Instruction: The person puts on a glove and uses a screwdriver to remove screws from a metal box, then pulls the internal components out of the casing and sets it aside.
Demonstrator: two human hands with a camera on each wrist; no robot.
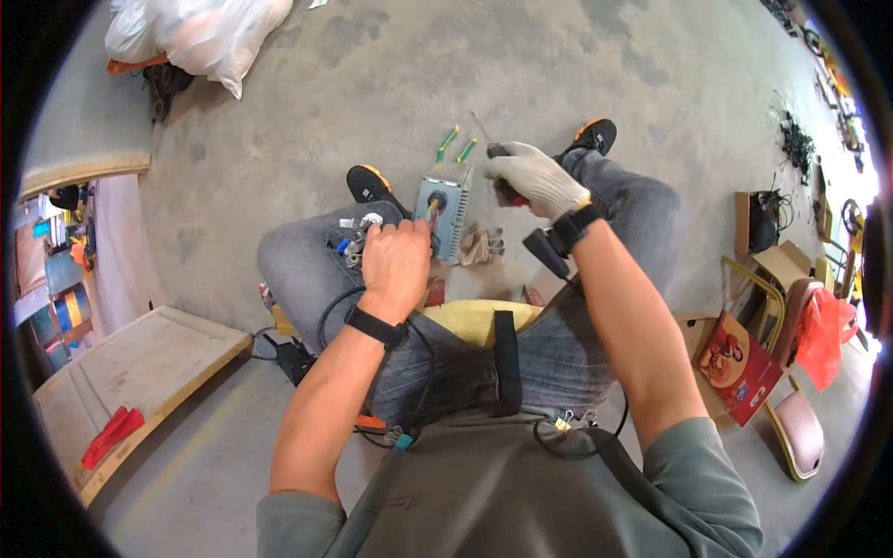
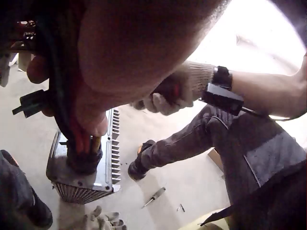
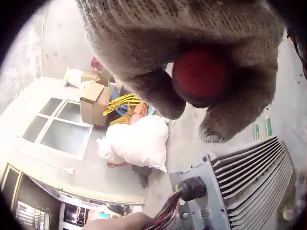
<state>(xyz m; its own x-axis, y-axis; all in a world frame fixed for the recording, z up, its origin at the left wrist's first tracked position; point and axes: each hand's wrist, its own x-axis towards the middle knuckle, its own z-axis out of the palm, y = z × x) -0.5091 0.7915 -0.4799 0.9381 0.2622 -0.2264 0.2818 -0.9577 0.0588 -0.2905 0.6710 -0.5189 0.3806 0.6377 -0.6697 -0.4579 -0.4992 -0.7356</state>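
Note:
A grey metal box with cooling fins [image 1: 456, 209] stands on the floor between the feet. Coloured wires [image 3: 165, 208] run out of a black grommet [image 3: 193, 188] on its flat face. My bare left hand [image 1: 398, 260] grips this wire bundle close to the box, with connectors [image 1: 353, 244] spread beyond the fingers. To the right of the box, my gloved right hand [image 1: 539, 181] holds a screwdriver [image 1: 480, 127] by its handle, the thin shaft pointing up and away from the box. The handle's round red end [image 3: 199, 76] faces the right wrist camera.
Green-and-yellow handles [image 1: 447, 142] of a tool lie behind the box. A crumpled work glove [image 1: 479, 245] and another screwdriver [image 2: 154, 196] are on the floor. White sacks [image 1: 209, 37] stand at the back left, a wooden board [image 1: 139, 372] at left, cartons [image 1: 739, 367] at right.

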